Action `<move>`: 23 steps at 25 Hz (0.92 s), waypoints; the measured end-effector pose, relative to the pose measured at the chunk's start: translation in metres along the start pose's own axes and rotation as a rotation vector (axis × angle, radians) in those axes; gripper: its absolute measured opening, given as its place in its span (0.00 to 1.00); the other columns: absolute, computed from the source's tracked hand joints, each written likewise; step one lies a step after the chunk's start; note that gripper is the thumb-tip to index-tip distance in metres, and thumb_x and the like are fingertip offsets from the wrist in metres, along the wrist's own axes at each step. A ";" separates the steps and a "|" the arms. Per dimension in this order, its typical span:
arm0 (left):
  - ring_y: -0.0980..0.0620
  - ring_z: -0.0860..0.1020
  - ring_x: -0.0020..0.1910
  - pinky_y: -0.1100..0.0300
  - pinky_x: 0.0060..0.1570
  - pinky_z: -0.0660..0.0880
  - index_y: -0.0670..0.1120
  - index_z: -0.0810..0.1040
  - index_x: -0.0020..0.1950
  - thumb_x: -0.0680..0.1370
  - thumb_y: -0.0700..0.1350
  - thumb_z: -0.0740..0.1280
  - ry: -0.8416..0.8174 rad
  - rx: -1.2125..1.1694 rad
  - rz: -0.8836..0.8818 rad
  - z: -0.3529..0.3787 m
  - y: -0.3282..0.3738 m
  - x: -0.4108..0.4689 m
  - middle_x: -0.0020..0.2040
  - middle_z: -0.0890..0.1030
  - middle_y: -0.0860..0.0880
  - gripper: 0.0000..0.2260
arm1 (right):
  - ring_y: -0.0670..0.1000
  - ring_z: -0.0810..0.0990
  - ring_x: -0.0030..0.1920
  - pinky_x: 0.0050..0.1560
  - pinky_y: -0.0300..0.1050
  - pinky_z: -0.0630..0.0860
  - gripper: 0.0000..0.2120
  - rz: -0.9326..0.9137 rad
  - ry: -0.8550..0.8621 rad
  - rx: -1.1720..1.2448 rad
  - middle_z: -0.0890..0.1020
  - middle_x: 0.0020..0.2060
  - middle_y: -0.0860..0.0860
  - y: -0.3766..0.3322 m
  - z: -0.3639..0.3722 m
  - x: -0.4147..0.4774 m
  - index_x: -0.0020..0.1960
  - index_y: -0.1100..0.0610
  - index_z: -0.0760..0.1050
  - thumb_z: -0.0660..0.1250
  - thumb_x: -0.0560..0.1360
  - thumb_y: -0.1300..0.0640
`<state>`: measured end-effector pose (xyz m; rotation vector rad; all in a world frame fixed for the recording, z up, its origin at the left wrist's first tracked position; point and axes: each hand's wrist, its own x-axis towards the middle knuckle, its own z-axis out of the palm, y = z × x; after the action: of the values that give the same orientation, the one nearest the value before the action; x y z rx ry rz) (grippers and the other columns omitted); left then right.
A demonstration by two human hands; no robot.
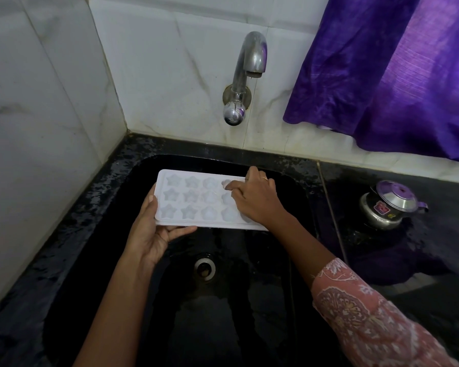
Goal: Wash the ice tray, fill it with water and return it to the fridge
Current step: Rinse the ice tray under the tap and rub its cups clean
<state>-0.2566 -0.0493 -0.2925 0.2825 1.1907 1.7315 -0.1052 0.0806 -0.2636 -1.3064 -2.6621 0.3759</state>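
The left hand (154,230) grips the near left end of the white ice tray (194,201), thumb lying along the tray's short edge and fingers curled underneath. The right hand (255,200) holds the far right end, its fingers hooked over the back rim and its thumb resting across the moulds; a ring shows on one finger. The tray sits level, open side up, in the air over the black sink (112,234), above and behind the drain (204,268) and below the wall tap (249,75). A lidded steel pot (390,207) stands on the wet counter to the right, under a purple curtain (382,75).
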 end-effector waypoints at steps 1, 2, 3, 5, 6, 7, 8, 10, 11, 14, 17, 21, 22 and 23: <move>0.48 0.83 0.43 0.53 0.29 0.79 0.56 0.68 0.69 0.82 0.52 0.51 0.004 -0.002 -0.008 0.000 0.000 0.000 0.54 0.80 0.51 0.16 | 0.54 0.67 0.54 0.57 0.47 0.60 0.17 0.010 0.002 -0.010 0.62 0.46 0.50 0.001 0.001 0.000 0.60 0.45 0.77 0.52 0.79 0.54; 0.47 0.83 0.45 0.53 0.29 0.79 0.56 0.68 0.69 0.82 0.52 0.51 0.006 -0.002 -0.015 0.001 0.000 0.000 0.54 0.80 0.51 0.16 | 0.54 0.67 0.54 0.57 0.47 0.60 0.17 0.020 0.007 -0.024 0.62 0.46 0.50 0.003 0.001 0.000 0.60 0.46 0.77 0.52 0.79 0.53; 0.47 0.82 0.47 0.53 0.29 0.79 0.56 0.68 0.70 0.82 0.52 0.51 0.005 0.000 -0.020 0.001 0.000 0.000 0.54 0.80 0.51 0.17 | 0.54 0.67 0.54 0.56 0.47 0.59 0.17 0.026 0.018 -0.038 0.62 0.46 0.50 0.003 0.000 0.000 0.60 0.47 0.77 0.52 0.79 0.53; 0.47 0.82 0.46 0.53 0.29 0.79 0.57 0.67 0.69 0.82 0.52 0.50 0.006 0.008 -0.023 0.002 0.000 0.000 0.54 0.80 0.51 0.16 | 0.54 0.67 0.54 0.56 0.48 0.59 0.16 0.016 0.067 -0.045 0.62 0.46 0.50 0.001 -0.005 0.000 0.59 0.48 0.76 0.52 0.79 0.54; 0.48 0.83 0.44 0.53 0.29 0.79 0.57 0.68 0.69 0.82 0.52 0.50 0.006 0.011 -0.022 0.003 -0.001 0.000 0.54 0.80 0.51 0.16 | 0.54 0.67 0.54 0.55 0.47 0.59 0.16 0.001 0.095 -0.039 0.61 0.47 0.50 -0.002 -0.008 0.000 0.59 0.48 0.76 0.52 0.79 0.54; 0.48 0.83 0.42 0.53 0.29 0.79 0.57 0.68 0.68 0.82 0.52 0.50 0.004 0.009 -0.021 0.003 -0.001 0.000 0.53 0.80 0.51 0.16 | 0.53 0.67 0.54 0.55 0.47 0.59 0.16 -0.020 0.109 -0.034 0.61 0.47 0.50 -0.006 -0.010 0.000 0.60 0.48 0.75 0.52 0.79 0.55; 0.48 0.84 0.42 0.53 0.29 0.79 0.57 0.68 0.68 0.82 0.52 0.51 0.002 0.005 -0.022 0.004 -0.001 0.000 0.53 0.80 0.51 0.16 | 0.53 0.67 0.54 0.55 0.47 0.58 0.16 -0.044 0.104 -0.036 0.61 0.47 0.49 -0.011 -0.012 0.001 0.61 0.47 0.75 0.52 0.79 0.55; 0.48 0.83 0.44 0.53 0.29 0.79 0.56 0.68 0.68 0.82 0.52 0.51 -0.002 -0.008 -0.023 0.005 -0.002 -0.001 0.53 0.80 0.51 0.16 | 0.53 0.67 0.55 0.55 0.47 0.58 0.17 -0.071 0.059 -0.052 0.61 0.47 0.49 -0.019 -0.010 0.003 0.61 0.45 0.75 0.52 0.79 0.55; 0.48 0.83 0.44 0.52 0.29 0.79 0.56 0.68 0.68 0.82 0.52 0.52 -0.002 -0.013 -0.021 0.006 -0.003 -0.001 0.53 0.80 0.51 0.16 | 0.53 0.67 0.55 0.56 0.47 0.59 0.17 -0.068 0.030 -0.060 0.61 0.47 0.50 -0.021 -0.009 0.005 0.62 0.44 0.75 0.52 0.79 0.54; 0.48 0.83 0.44 0.52 0.29 0.80 0.56 0.68 0.68 0.82 0.52 0.53 -0.007 -0.026 -0.015 0.006 -0.004 -0.001 0.53 0.80 0.51 0.16 | 0.54 0.67 0.56 0.58 0.49 0.60 0.18 -0.039 -0.029 -0.041 0.61 0.47 0.50 -0.025 -0.004 0.009 0.63 0.43 0.74 0.51 0.80 0.54; 0.49 0.84 0.42 0.52 0.29 0.80 0.55 0.68 0.69 0.82 0.52 0.53 -0.006 -0.034 -0.008 0.004 -0.004 0.000 0.54 0.80 0.50 0.16 | 0.54 0.67 0.56 0.59 0.49 0.60 0.18 -0.051 -0.046 -0.015 0.62 0.47 0.50 -0.026 -0.002 0.009 0.63 0.42 0.74 0.50 0.80 0.54; 0.50 0.84 0.40 0.52 0.29 0.79 0.55 0.69 0.67 0.82 0.51 0.52 -0.002 -0.034 -0.009 0.004 -0.004 0.000 0.53 0.80 0.50 0.15 | 0.53 0.67 0.55 0.59 0.50 0.60 0.19 -0.063 -0.037 -0.062 0.63 0.48 0.51 -0.024 -0.003 0.007 0.63 0.42 0.74 0.50 0.80 0.54; 0.50 0.84 0.40 0.53 0.29 0.79 0.55 0.69 0.67 0.82 0.52 0.52 -0.004 -0.032 -0.009 0.004 -0.004 0.000 0.53 0.80 0.50 0.15 | 0.53 0.67 0.55 0.59 0.49 0.60 0.18 -0.056 -0.027 -0.079 0.64 0.48 0.51 -0.023 -0.003 0.007 0.62 0.42 0.75 0.50 0.80 0.54; 0.50 0.84 0.40 0.53 0.29 0.79 0.55 0.69 0.67 0.82 0.52 0.52 -0.003 -0.031 -0.009 0.004 -0.005 0.000 0.53 0.80 0.50 0.15 | 0.53 0.67 0.56 0.59 0.49 0.60 0.18 -0.052 -0.012 -0.095 0.65 0.49 0.52 -0.023 -0.003 0.007 0.61 0.42 0.75 0.50 0.80 0.54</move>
<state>-0.2509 -0.0467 -0.2942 0.2612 1.1607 1.7397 -0.1262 0.0734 -0.2541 -1.2612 -2.7487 0.2544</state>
